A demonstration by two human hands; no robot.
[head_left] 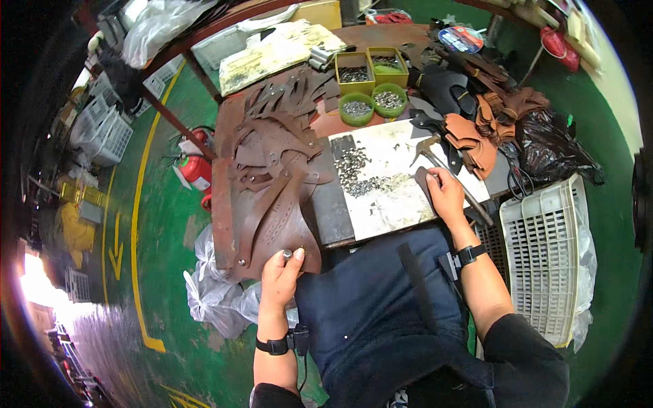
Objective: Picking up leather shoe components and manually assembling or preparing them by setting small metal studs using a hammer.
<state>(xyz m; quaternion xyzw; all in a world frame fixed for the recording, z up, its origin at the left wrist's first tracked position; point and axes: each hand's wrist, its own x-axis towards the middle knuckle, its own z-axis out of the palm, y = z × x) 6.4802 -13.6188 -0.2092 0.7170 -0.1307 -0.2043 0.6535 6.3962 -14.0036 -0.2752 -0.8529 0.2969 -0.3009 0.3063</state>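
Observation:
At the table's near left edge my left hand is closed, with the end of a small metal rod showing beside the thumb. It touches the lower end of a brown leather piece with punched slits and metal studs, which lies over more brown leather pieces. My right hand pinches a small dark brown leather piece above the white board. Just beyond that hand lies a hammer, its handle running toward the near right. Small metal studs are scattered over the board.
Two green bowls and yellow bins hold small metal parts behind the board. Orange-brown leather pieces, scissors and a black plastic bag are at right. A white crate stands near my right arm; a fire extinguisher stands left.

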